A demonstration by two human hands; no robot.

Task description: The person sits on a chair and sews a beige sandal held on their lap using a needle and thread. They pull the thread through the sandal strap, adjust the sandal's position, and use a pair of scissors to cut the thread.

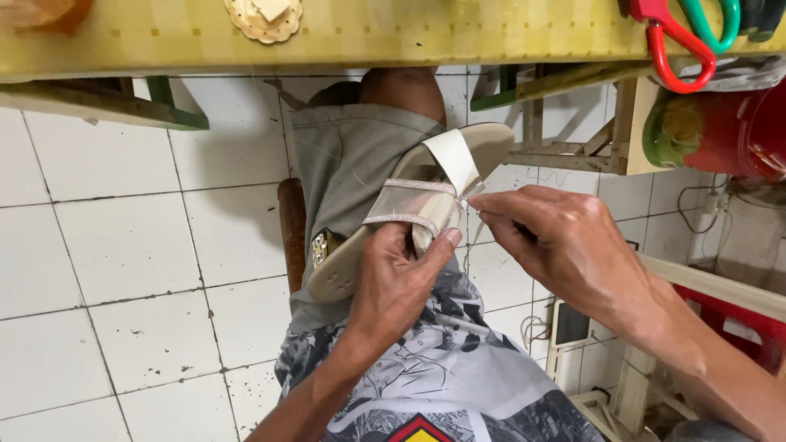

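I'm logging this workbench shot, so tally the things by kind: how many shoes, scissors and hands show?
Beige flat sandal with mesh strap, held by left hand: 1
Scissors, red-handled and green-handled, on yellow tabletop: 2
Hands, counting right hand: 2
Total: 5

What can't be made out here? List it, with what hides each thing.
Head view only:
- Sandal: its middle is covered by the left hand.
- Right hand: whatever its pinched fingertips hold at the strap is too thin to tell.
- Red-handled scissors: blades cut off by the top edge.
- Scalloped disc: cropped at the top edge.
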